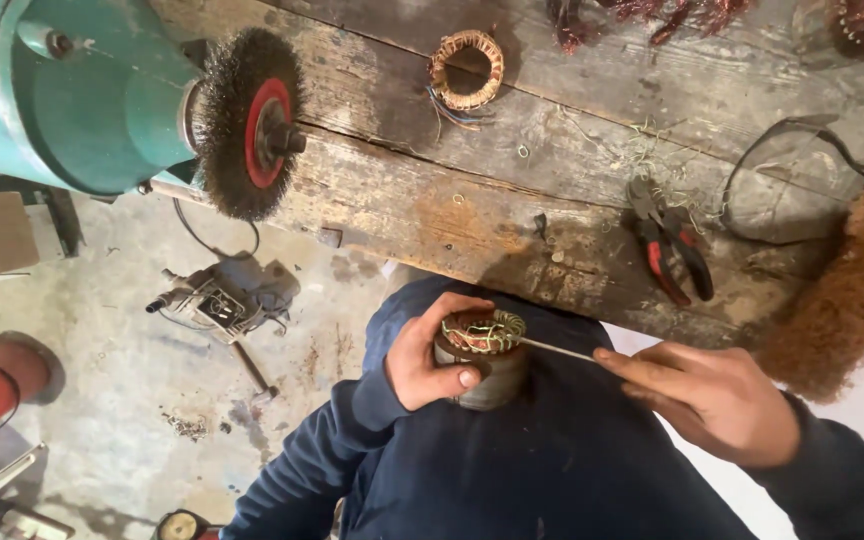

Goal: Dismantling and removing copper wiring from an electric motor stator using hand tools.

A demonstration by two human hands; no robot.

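Right now, from the head view, I am seeing the left hand (422, 352) clenching its fingers (464, 378) around a wound motor stator (482, 355) against the chest, below the counter (512, 190); the right hand (717, 398) is pinching a thin rod (557, 349) touching its windings.

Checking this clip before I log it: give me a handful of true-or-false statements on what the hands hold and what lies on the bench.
1. The left hand grips a small motor stator with coloured windings. True.
2. The right hand holds the red-handled pliers. False: the pliers lie on the wooden bench; the right hand holds a thin rod pointed at the stator.
3. A wire brush wheel sits on the green grinder. True.
4. The ring-shaped coil rests on the floor. False: it lies on the bench.
5. The rod's tip meets the windings. True.
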